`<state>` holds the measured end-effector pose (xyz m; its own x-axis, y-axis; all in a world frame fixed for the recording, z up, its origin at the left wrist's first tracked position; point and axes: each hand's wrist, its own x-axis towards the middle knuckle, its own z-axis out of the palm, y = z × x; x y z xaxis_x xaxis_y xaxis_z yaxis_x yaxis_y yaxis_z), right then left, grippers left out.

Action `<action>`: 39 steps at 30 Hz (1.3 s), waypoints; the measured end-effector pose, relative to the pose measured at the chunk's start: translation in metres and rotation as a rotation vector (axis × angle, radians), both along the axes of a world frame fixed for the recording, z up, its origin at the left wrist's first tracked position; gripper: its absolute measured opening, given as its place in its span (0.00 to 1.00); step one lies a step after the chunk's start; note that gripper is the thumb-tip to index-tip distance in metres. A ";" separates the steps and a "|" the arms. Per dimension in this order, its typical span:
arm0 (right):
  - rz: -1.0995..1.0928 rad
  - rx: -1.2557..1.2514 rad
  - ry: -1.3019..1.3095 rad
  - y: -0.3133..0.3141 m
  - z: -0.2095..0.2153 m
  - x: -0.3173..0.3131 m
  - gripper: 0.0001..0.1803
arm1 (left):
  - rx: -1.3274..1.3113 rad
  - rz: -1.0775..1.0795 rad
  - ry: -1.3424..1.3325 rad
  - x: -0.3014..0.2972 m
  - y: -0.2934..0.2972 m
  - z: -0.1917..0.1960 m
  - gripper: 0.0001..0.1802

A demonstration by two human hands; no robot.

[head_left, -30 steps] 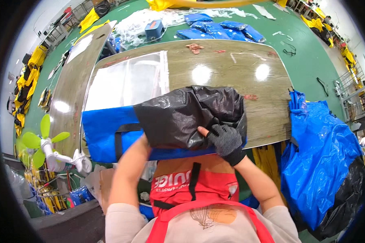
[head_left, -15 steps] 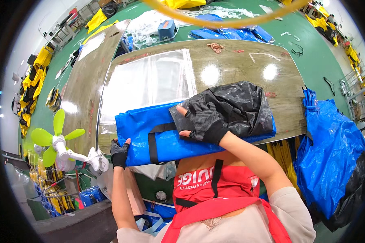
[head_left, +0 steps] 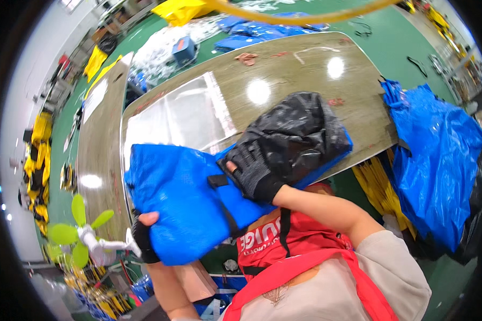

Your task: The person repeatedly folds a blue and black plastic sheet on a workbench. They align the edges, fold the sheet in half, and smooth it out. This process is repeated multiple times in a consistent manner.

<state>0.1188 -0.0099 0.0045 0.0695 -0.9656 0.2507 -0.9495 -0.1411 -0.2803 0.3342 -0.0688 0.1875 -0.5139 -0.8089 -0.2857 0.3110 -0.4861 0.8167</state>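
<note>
A folded blue tarp bag [head_left: 171, 198] with a black strap [head_left: 228, 211] lies across the near edge of the table. Its left part is lifted and bulges toward me, while a crumpled black section [head_left: 305, 136] covers its right part. My left hand [head_left: 145, 235], in a black fingerless glove, grips the bag's left end, thumb on top and the other fingers hidden beneath. My right hand [head_left: 254, 174], in a matching patterned glove, rests palm down on the black section beside the strap, its fingers stretched out.
Clear plastic sheets [head_left: 182, 115] lie on the wood-grain table [head_left: 284, 64]. A green-bladed fan [head_left: 83, 235] stands at the near left. More blue and black bags [head_left: 436, 160] hang at the table's right, with yellow material [head_left: 383, 184] below. A blue box [head_left: 184, 51] sits beyond the table.
My left hand has moved down and left, lifting the bag's left end and folding it toward me. My right hand stays on the black section. The whole view has tilted.
</note>
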 end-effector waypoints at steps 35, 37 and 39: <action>-0.506 -0.085 0.027 0.197 0.012 -0.208 0.39 | -2.224 -0.857 -0.529 -0.391 0.022 -0.094 0.26; -0.416 -0.096 0.027 0.189 0.016 -0.200 0.44 | -2.032 -0.945 -0.411 -0.399 -0.007 -0.156 0.26; -0.304 -0.161 0.081 0.214 -0.005 -0.198 0.49 | -1.684 -1.068 -0.384 -0.409 -0.009 -0.188 0.27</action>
<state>-0.0792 0.2041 -0.0004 -0.1891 -0.8937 0.4069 -0.9731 0.1150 -0.1998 -0.0750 -0.0774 -0.0008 -0.9779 0.1902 0.0869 0.2079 0.8386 0.5036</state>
